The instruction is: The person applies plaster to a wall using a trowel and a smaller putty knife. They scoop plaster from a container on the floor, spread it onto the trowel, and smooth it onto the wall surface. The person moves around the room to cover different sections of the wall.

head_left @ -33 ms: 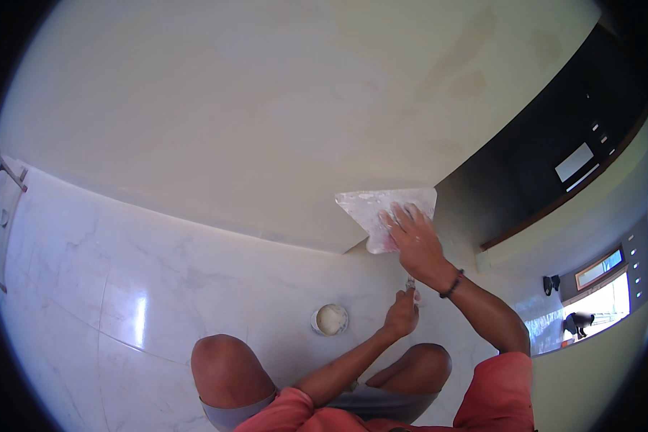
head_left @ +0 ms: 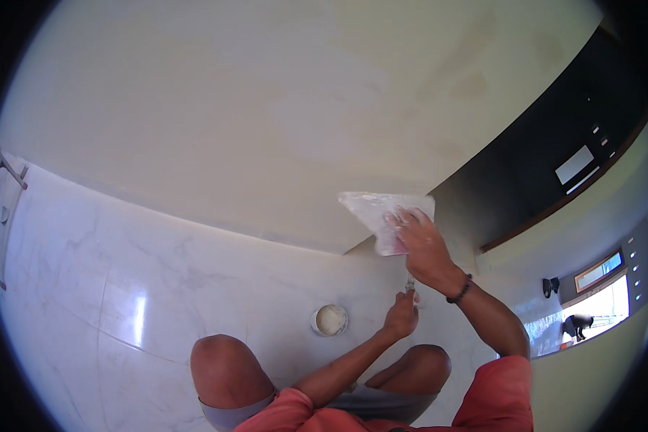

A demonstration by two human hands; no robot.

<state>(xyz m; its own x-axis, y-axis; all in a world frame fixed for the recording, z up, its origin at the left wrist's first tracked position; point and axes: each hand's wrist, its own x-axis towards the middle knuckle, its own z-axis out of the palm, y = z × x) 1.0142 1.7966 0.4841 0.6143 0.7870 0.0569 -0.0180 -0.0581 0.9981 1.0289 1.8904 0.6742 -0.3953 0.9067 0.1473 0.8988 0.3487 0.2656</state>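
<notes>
My right hand [head_left: 423,248], with a dark beaded bracelet on the wrist, grips a flat whitish putty spreader [head_left: 389,209] smeared with white paste. Its fingers lie over the plate, and the thumb is hidden. The spreader's wide edge is at the bottom corner of the pale wall [head_left: 266,144]; whether it touches cannot be made out. Just below, my left hand [head_left: 402,315] is closed round the handle of what looks like a putty knife [head_left: 410,284]. Only its narrow neck shows, and the blade is hidden behind my right hand.
A small tub [head_left: 330,320] of off-white paste stands on the marbled tile floor [head_left: 173,266], in front of my knees. At the far left is a metal-framed object [head_left: 7,194]. To the right, a dark recess [head_left: 554,158] opens beyond the wall's edge. Another person [head_left: 576,326] bends by a bright doorway.
My right hand and the spreader have shifted slightly down, and the spreader is tilted a little differently. My left hand has hardly moved. The distant person has changed posture.
</notes>
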